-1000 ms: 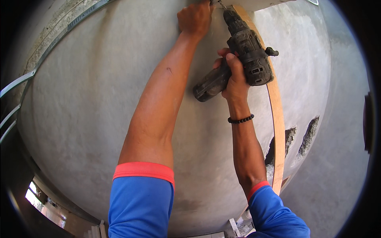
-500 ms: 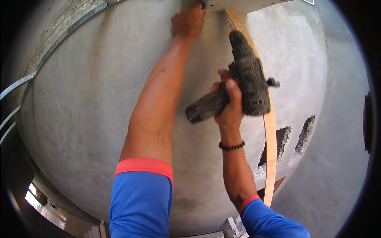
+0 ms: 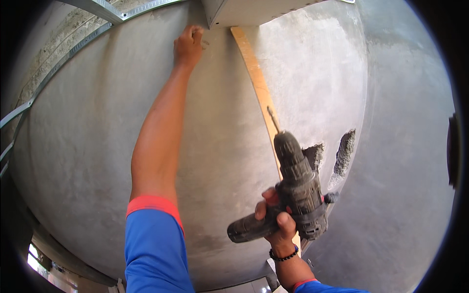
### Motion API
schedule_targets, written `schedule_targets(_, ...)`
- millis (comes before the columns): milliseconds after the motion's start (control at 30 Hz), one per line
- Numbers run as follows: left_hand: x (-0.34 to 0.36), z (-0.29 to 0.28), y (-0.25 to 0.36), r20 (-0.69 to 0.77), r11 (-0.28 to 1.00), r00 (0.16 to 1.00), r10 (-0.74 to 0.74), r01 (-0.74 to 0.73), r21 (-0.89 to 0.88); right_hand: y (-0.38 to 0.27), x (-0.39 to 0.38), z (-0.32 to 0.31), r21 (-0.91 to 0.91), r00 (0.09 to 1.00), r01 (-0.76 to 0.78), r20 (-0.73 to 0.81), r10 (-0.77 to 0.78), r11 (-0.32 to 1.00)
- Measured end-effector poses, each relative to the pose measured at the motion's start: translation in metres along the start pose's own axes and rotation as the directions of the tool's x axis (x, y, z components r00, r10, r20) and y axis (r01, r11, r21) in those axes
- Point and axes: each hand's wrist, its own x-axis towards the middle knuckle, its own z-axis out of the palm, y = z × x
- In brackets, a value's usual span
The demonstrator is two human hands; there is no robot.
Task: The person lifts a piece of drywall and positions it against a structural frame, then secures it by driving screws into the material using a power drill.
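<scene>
My right hand (image 3: 279, 232) is closed round the grip of a dusty black drill (image 3: 298, 180), held low at the right, its long bit (image 3: 272, 119) pointing up. A wooden strip (image 3: 249, 61) runs down the wall behind the drill. Up high, my left hand (image 3: 187, 45) has its fingers bent together near the lower corner of a white boxed panel (image 3: 244, 10); anything between them is too small to make out.
A grey plastered wall (image 3: 93, 141) fills the view, with rough broken holes (image 3: 345, 154) at the right. Metal channels (image 3: 73, 51) run along the upper left. A bright opening (image 3: 34, 256) shows at lower left.
The drill in my right hand has dropped well down from the panel. My left hand has moved left and slightly down, off the panel's edge, as the view shifted.
</scene>
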Motion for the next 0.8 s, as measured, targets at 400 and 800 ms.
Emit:
schedule_targets(400,-0.431,-0.133,0.151,0.828,-0.869,-0.385,-0.408,0.443,-0.222,-0.069,-0.112,-0.033,-0.170,0.893,-0.442,-0.177,0.414,0.881)
schedule_targets(800,-0.568,-0.214,0.300,0.868,-0.942,-0.376,-0.325,0.045,-0.333,-0.104,-0.178,-0.071,-0.283,0.740,-0.672,-0.244,0.627,0.684)
